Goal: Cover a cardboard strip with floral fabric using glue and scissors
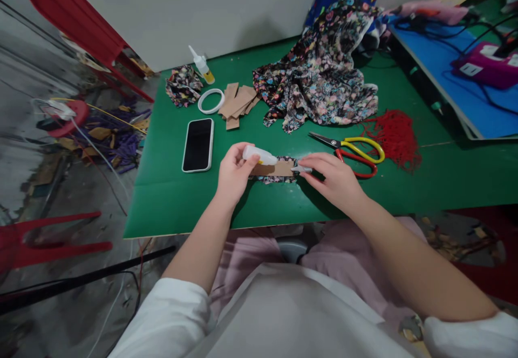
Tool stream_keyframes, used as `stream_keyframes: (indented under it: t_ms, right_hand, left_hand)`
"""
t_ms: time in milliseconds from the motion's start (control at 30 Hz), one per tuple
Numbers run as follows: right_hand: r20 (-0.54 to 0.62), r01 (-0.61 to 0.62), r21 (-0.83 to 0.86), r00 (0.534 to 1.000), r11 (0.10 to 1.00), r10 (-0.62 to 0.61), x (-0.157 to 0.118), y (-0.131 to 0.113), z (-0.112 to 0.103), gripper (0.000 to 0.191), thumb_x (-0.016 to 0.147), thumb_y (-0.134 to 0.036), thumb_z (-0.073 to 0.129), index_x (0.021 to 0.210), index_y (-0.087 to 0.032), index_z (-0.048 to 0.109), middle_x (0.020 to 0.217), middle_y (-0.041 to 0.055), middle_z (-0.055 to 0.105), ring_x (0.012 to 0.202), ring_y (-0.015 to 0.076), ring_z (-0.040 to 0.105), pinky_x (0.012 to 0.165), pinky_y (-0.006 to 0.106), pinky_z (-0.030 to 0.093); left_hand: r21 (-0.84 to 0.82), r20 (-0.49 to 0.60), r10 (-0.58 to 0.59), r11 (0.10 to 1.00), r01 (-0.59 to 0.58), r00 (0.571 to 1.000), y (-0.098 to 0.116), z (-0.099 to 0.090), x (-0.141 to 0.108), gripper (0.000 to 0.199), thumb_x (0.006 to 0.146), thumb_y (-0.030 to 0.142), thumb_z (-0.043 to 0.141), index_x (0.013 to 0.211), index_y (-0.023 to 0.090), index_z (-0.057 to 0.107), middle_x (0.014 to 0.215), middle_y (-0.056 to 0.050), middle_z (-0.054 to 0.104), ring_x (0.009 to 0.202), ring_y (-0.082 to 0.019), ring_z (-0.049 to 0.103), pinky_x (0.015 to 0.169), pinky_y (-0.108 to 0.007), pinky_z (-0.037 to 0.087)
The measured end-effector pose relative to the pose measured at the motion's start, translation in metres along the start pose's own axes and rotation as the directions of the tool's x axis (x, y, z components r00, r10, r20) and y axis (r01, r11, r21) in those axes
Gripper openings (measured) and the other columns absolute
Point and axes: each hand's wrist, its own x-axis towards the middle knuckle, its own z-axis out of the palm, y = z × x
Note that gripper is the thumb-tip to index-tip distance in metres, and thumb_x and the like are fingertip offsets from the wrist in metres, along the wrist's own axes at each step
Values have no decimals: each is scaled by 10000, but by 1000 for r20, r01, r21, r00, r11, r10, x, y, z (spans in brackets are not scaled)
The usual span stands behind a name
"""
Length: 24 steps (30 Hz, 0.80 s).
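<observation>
My left hand (237, 172) is closed around a small white glue bottle (259, 155), which lies tilted over a brown cardboard strip (279, 169). The strip rests on a piece of dark floral fabric (277, 179) near the table's front edge. Between the fingertips of my right hand (332, 177) is a small pale pointed cap (301, 169), its tip to the left, over the strip's right end. Scissors (356, 156) with yellow and red handles lie partly open just beyond my right hand.
On the green table (162, 201) are a phone (198, 145), a white ring (211, 101), cardboard pieces (238, 102), another glue bottle (202, 66), floral cloth (324, 77), red threads (396, 139) and a blue board (465, 77) with cables.
</observation>
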Motion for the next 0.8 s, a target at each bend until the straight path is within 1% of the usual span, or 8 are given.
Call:
stream_keyframes:
  t_ms: [100,233,333,467,600,733,800]
  right_hand:
    - [-4,9,2,1000,1000,-9,-1,1,0,196,814,-203,525,983,-169,616,982,84,635,920,171,580,830,336,486]
    - [-6,16,9,1000,1000,-16,-1,3,0,195,817,-205,520,986,-175,611,990,82,633,925,172,578,828,339,486]
    - [-10,18,11,1000,1000,-18,-1,3,0,190,817,-208,521,981,-174,611,983,81,636,921,173,579,824,338,487]
    - [-11,21,4,1000,1000,-21,-1,3,0,191,821,-208,513,984,-181,609,985,81,635,923,176,579,818,344,488]
    - [-12,24,3,1000,1000,-24,-1,4,1,194,820,-205,512,988,-182,607,991,80,632,930,178,577,821,343,485]
    - [-9,27,10,1000,1000,-27,-2,4,1,195,820,-206,509,988,-182,607,989,80,633,933,178,577,825,344,483]
    - [-6,27,12,1000,1000,-27,-2,5,2,197,818,-204,510,988,-178,607,994,84,632,938,180,576,831,346,482]
  left_hand:
    - [109,9,63,992,-64,998,8,-2,4,338,703,383,654,975,195,583,860,-12,602,710,-104,556,627,-196,456]
    - [244,45,86,965,-94,995,16,2,2,330,708,356,646,994,197,599,889,-14,621,707,-116,566,628,-208,459]
    - [331,87,118,933,-141,989,17,5,2,340,722,359,628,1021,199,596,941,-21,624,726,-127,574,673,-237,468]
    - [448,131,203,861,-241,970,16,5,5,341,724,354,623,1030,205,599,988,-24,617,806,-147,574,739,-259,461]
    - [508,165,230,814,-283,959,17,1,7,354,730,387,614,1035,208,600,978,-24,620,808,-149,577,753,-264,459]
    - [528,153,239,801,-283,959,20,-6,5,367,751,407,586,1070,225,591,963,-20,613,776,-142,574,733,-260,460]
    - [536,179,237,790,-296,955,22,-11,2,369,757,407,578,1079,229,591,959,-24,611,783,-146,568,724,-259,456]
